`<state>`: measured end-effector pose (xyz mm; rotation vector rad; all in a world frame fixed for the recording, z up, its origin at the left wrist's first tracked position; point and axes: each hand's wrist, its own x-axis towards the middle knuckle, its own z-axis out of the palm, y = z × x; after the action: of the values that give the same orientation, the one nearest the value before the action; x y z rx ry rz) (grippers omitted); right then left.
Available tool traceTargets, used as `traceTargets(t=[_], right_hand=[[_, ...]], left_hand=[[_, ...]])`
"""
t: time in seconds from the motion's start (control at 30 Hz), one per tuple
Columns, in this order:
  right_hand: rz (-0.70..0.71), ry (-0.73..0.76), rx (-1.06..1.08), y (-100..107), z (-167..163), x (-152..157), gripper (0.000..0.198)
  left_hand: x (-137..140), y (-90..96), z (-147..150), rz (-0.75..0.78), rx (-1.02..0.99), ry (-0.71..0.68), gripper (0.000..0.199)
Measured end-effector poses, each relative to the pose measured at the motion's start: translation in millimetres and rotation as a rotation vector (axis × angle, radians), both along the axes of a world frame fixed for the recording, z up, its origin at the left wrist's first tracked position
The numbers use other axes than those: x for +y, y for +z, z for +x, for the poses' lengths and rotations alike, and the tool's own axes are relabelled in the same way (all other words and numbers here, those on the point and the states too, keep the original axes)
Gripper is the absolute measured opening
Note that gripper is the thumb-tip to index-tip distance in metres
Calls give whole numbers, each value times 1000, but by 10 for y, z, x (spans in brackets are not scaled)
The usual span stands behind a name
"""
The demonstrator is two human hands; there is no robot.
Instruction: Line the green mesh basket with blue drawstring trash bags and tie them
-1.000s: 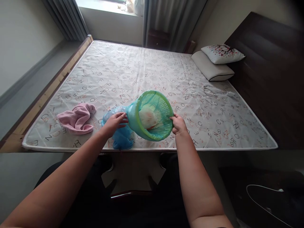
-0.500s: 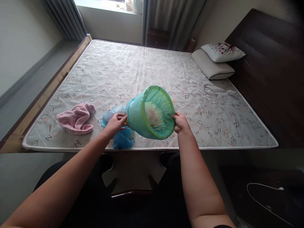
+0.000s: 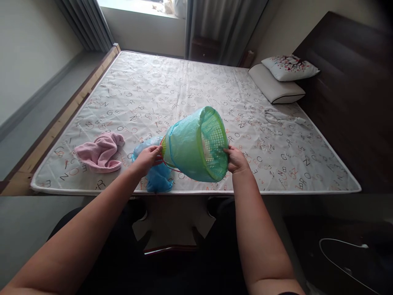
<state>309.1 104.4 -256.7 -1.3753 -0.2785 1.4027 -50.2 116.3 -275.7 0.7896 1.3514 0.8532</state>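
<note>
Green plastic, one basket (image 3: 201, 139), is held by two bare hands just above one mattress (image 3: 147, 90) printed with scattered letters, near its front edge; about it are one pink cloth (image 3: 101, 151), two pillows (image 3: 290, 68), one pale cord (image 3: 272, 116) and crumpled blue plastic (image 3: 159, 179), which may be one bag or two. The basket lies tipped on its side in the air, its wide mouth turned toward the right hand (image 3: 238, 159) and its narrower base toward the left hand (image 3: 149, 159). Its wall is an open lattice, seen through a thin, glossy blue-green liner (image 3: 184, 143) that is folded out over the rim and covers most of the outside, leaving bare mesh by the base. Thin red strands (image 3: 170, 167) loop beside that end. Inside, partly hidden by the rim, sits something pale (image 3: 205, 148), too little shown to name. The right thumb and fingers are pinched together on the lined rim; the left ones are closed at the base, though whether they also grip a red strand cannot be told.
</note>
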Motion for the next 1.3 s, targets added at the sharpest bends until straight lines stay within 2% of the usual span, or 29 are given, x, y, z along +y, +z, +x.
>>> traceTargets(t=[0.17,0.3,0.37,0.5,0.67,0.8,0.87,1.0,1.13,1.3], right_hand=[[5,-39,-19,-53,23,17,30],[26,-120,-104,-111,39,44,32],[43,-152,-171,-134,26,48,34],[137,-117,-342,-177,-33,28,33],[210,-70,-752,-215,-90,-5,29],[223,-59,-968,-161,-171,-38,29],[286,-10,-947,-109,-226,-64,32],[446,102,-760,-6,-299,-117,34],[488,173,-637,84,-318,-149,36],[506,244,-639,168,-423,-180,40]], left_hand=[[15,68,20,-13,98,114,28],[48,189,4,14,-65,250,25],[54,246,-3,55,-148,276,27],[29,297,28,107,-288,195,30],[-33,333,94,189,-428,89,34],[-88,396,109,181,-489,-9,51],[-100,420,104,152,-521,-24,57],[-72,450,56,119,-517,55,66],[-30,495,2,117,-455,68,77],[-59,505,41,203,-384,-27,78]])
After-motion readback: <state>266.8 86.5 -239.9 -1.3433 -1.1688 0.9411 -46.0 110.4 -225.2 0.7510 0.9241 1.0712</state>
